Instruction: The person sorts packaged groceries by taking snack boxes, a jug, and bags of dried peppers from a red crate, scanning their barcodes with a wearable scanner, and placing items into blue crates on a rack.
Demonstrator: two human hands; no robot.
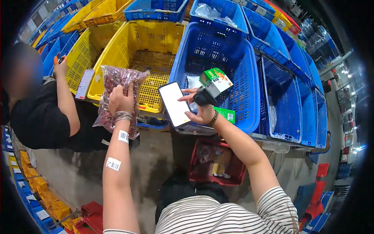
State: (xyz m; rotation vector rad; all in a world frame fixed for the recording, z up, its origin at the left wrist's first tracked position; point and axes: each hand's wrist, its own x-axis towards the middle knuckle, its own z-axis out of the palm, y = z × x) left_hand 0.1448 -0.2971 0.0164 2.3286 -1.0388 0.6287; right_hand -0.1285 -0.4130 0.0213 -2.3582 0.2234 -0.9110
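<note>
My left hand (121, 100) grips the upper part of a clear plastic bag (117, 80) filled with small dark red pieces, their kind unclear. The bag hangs in front of the yellow crate (156, 58). My right hand (200, 111) has its fingers spread over the lit, white screen of a phone (173, 104), fingertips at its right side. The phone lies tilted at the near-left rim of a blue crate (249, 113); what supports it is hidden. A black device (204, 96) sits on the back of my right hand. Behind it is a green-and-white package (216, 81).
Rows of blue and yellow crates stretch away ahead and right. A person in black (43, 105) stands at the left, one hand holding a small orange-and-black object. A red crate (216, 162) with a few items sits low before me. Another green package (226, 115) lies inside the blue crate.
</note>
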